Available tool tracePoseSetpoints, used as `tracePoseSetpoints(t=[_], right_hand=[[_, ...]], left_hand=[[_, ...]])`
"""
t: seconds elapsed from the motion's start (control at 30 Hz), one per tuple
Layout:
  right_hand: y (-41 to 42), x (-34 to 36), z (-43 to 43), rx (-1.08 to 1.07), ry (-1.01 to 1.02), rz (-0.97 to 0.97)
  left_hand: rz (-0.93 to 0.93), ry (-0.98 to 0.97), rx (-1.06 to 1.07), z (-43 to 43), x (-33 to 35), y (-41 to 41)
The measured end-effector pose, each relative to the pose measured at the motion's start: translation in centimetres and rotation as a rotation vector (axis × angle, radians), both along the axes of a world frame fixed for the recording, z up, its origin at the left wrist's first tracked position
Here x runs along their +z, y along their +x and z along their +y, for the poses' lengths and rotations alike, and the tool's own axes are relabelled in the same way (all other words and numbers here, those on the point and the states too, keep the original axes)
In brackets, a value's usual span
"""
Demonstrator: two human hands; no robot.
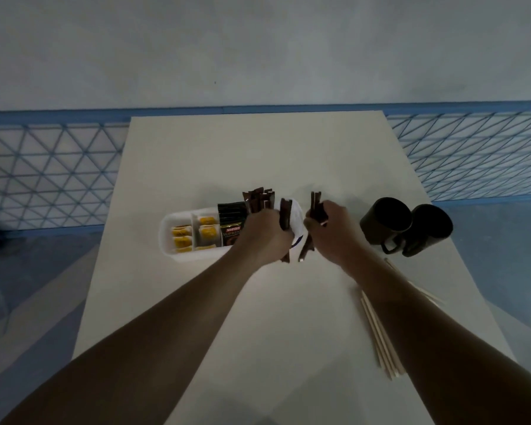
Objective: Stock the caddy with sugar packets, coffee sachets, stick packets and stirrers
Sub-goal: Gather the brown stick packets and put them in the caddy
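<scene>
Left hand (pixel 267 233) is curled round a few brown stick packets (pixel 284 216), held upright over the right end of the caddy (pixel 166 237). The right hand (pixel 331 227) grips another small bunch of the same packets just to the right of the caddy, with their lower ends hanging below the fist. Neither bunch looks set down yet; I cannot tell whether any packet in hand touches the caddy wall.

Judging by how things lie, the job is well past halfway. Yellow sugar packets (pixel 182 237) fill the two compartments at the left end of the caddy, and black coffee sachets (pixel 232 223) stand in the next section to the right. More brown sticks stand at the caddy's far side, just behind the left hand. What seems left is to drop in the two held bunches and then load the stirrers (pixel 377 329). These lie loose on the table (pixel 258 317), well to the right of the caddy and nearer the person, partly under the right forearm.

Two dark mugs (pixel 406 225) stand side by side to the right of the caddy, beyond the right hand.
</scene>
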State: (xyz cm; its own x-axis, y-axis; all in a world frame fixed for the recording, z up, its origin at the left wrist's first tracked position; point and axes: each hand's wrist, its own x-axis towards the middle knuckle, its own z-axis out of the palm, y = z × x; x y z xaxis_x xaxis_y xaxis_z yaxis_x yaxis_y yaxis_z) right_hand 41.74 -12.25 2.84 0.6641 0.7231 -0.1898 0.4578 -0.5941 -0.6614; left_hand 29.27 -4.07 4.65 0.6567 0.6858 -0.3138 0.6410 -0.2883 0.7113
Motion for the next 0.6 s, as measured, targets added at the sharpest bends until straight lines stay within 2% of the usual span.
tracePoseSetpoints(t=[0.13, 0.27, 0.6], right_hand=[[-1.3, 1.7, 2.4, -0.003, 0.194, 0.023], [-2.8, 1.9, 4.1, 0.041, 0.269, 0.046], [-3.7, -0.5, 5.2, 0.197, 0.067, 0.079]], left_hand=[[-0.053, 0.161, 0.136, 2.5, 1.4, -0.7], [-0.104, 0.194, 0.203, 3.5, 1.0, -1.7], [-0.155, 0.142, 0.185, 3.2, -3.1, -2.8]])
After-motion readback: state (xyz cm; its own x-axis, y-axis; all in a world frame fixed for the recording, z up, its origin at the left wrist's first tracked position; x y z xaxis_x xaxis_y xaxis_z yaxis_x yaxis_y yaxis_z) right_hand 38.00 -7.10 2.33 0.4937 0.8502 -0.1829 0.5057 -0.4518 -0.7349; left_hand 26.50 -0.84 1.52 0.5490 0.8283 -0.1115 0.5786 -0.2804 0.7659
